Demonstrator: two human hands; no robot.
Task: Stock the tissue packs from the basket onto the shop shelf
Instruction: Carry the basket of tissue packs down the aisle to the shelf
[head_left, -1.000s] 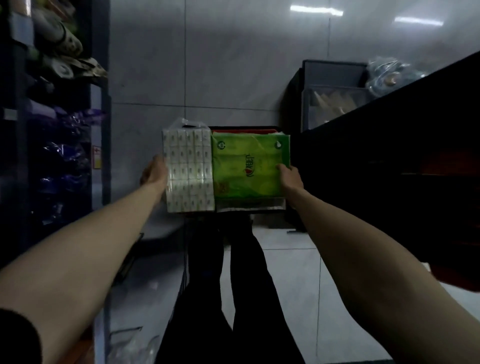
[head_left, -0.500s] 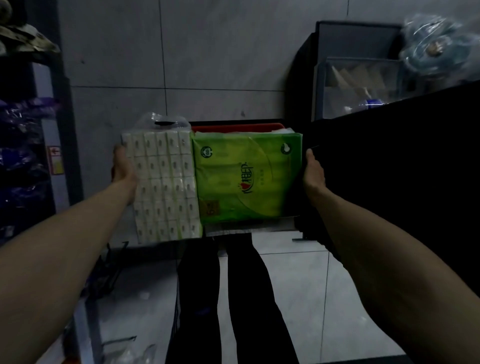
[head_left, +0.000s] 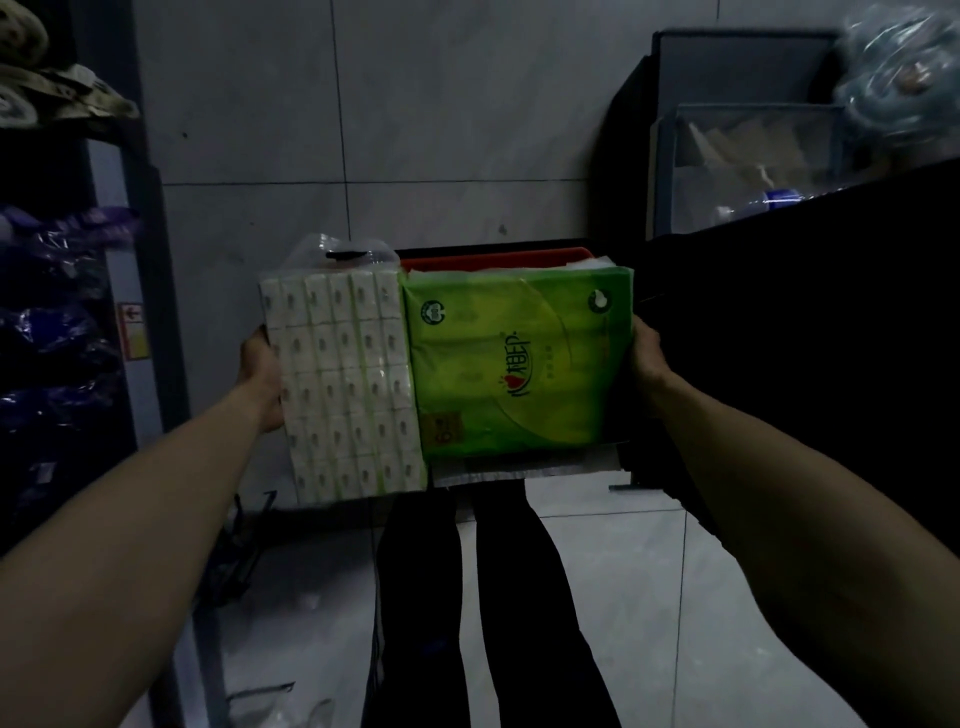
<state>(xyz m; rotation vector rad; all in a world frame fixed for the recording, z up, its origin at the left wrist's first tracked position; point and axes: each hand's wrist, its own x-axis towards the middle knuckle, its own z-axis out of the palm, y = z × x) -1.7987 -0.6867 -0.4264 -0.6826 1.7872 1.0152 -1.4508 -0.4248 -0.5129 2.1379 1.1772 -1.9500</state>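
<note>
1. While held out in front at arm's length, lying side by side and touching: white tissue pack (head_left: 343, 384) on the left, green tissue pack (head_left: 519, 364) on the right, broad faces turned up toward the camera.
2. Resting over a red basket (head_left: 493, 257), seen only as a far rim behind the two packs.
3. Left hand (head_left: 260, 374) pressed against the left side of the white tissue pack, thumb at its edge, fingers hidden behind; cannot tell whether curled round the pack or round the basket beneath.
4. Right hand (head_left: 647, 358) set against the right side of the green tissue pack, fingers likewise out of sight; same doubt about the grip.
5. Both forearms bare, stretched forward, well apart.
6. Below the load: legs in dark trousers (head_left: 519, 597) above a pale tiled floor (head_left: 623, 571).
7. To the left, a shop shelf (head_left: 130, 260) with purple-wrapped goods (head_left: 57, 322); to the right, a dark shelf unit (head_left: 831, 338), topped by a clear box (head_left: 748, 166) and a plastic-wrapped bundle (head_left: 898, 73).
8. Straight ahead, behind everything: grey tiled wall (head_left: 415, 130).
</note>
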